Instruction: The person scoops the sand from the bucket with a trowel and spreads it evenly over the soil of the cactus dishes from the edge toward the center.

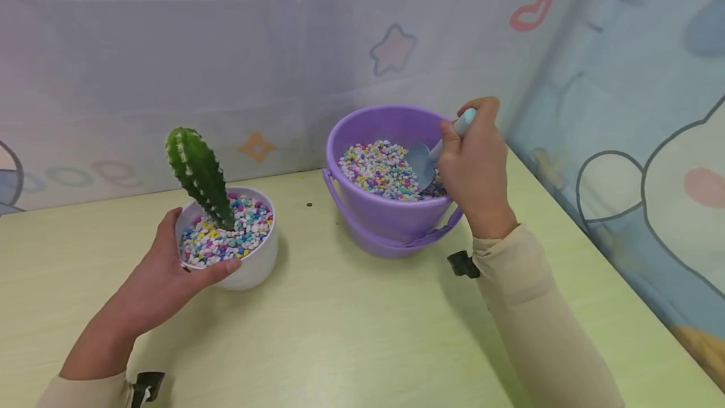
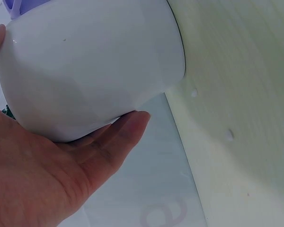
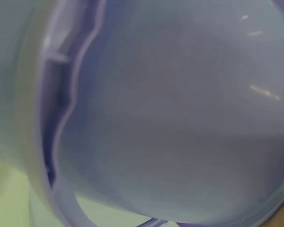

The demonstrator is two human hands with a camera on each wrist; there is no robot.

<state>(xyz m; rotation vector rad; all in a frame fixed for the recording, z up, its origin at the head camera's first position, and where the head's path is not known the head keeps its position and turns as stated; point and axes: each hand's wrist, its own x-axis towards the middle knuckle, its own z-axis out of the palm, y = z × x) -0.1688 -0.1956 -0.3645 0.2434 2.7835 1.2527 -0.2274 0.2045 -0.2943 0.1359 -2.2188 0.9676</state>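
Observation:
My left hand grips a white pot from its near left side, with the thumb along the front rim. In the left wrist view its fingers lie along the pot wall. A green cactus leans left out of the multicoloured pebbles filling the pot. To the right, my right hand holds the pale blue handle of a small trowel. The trowel's blade dips into similar pebbles inside a purple bucket. Only a bit of that hand shows in the right wrist view.
The bucket's handle hangs down over its front. Behind the pale table hangs a patterned cloth, and another borders the right edge. A small dark speck lies between pot and bucket.

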